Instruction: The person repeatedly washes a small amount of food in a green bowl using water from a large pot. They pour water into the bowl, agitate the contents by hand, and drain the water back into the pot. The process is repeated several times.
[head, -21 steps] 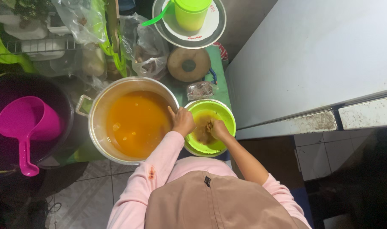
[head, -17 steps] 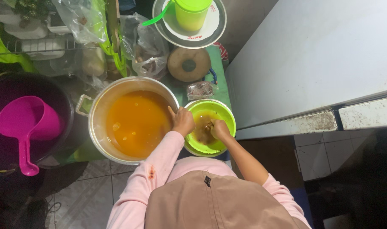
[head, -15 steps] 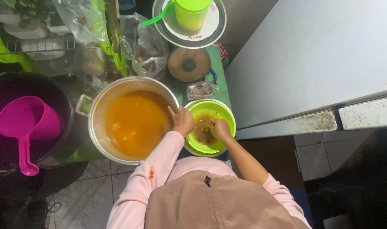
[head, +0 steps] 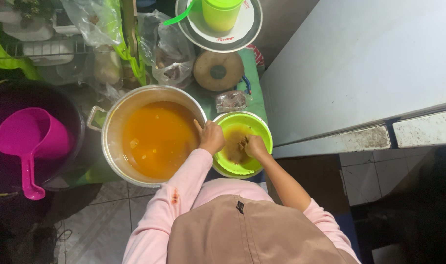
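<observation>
Lime-green bowl (head: 255,124), orange-filled silver pot (head: 116,110), magenta scoop (head: 30,142)

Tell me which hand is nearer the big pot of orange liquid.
Left. The left hand rests at the rim between the pot and the green bowl; the right hand is inside the bowl, farther off.

Location: home kitchen. Evidence: large metal pot (head: 149,93) of orange broth, dish rack (head: 47,49) (holding white crockery), pink water scoop (head: 30,142), tiled floor (head: 110,220).
</observation>
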